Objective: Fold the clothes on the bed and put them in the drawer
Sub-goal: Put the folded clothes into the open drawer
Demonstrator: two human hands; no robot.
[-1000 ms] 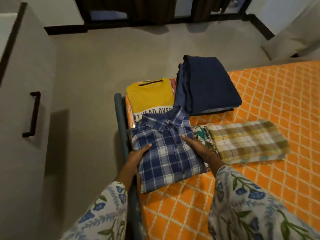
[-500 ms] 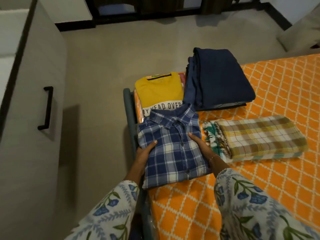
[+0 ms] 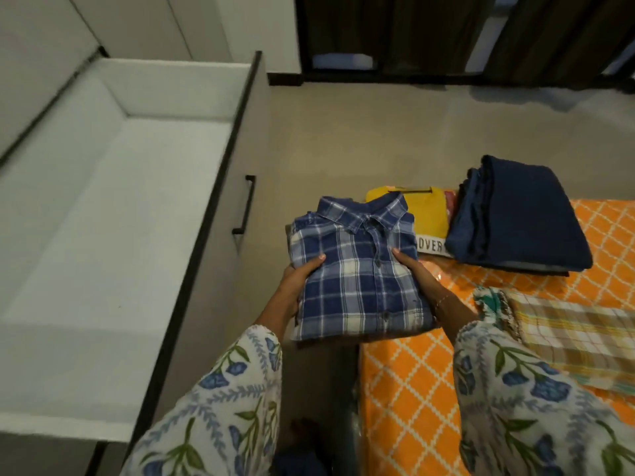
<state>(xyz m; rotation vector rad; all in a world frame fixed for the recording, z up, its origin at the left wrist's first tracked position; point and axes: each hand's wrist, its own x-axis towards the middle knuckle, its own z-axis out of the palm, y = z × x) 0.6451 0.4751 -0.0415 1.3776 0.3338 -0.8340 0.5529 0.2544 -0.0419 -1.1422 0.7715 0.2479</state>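
I saw soft woven cotton in the blue plaid shirt (image 3: 357, 269), matt and faintly creased. The navy folded garment (image 3: 515, 214) looked a heavier, coarser cloth. The drawer (image 3: 113, 235) had a smooth matt white lining, and its handle (image 3: 244, 205) was dull black metal. The orange bedsheet (image 3: 405, 389) was printed cloth.

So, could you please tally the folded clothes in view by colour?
Blue plaid shirt, held by left hand and right hand: 1
Yellow T-shirt: 1
Navy garment: 1
Beige checked cloth: 1
Total: 4
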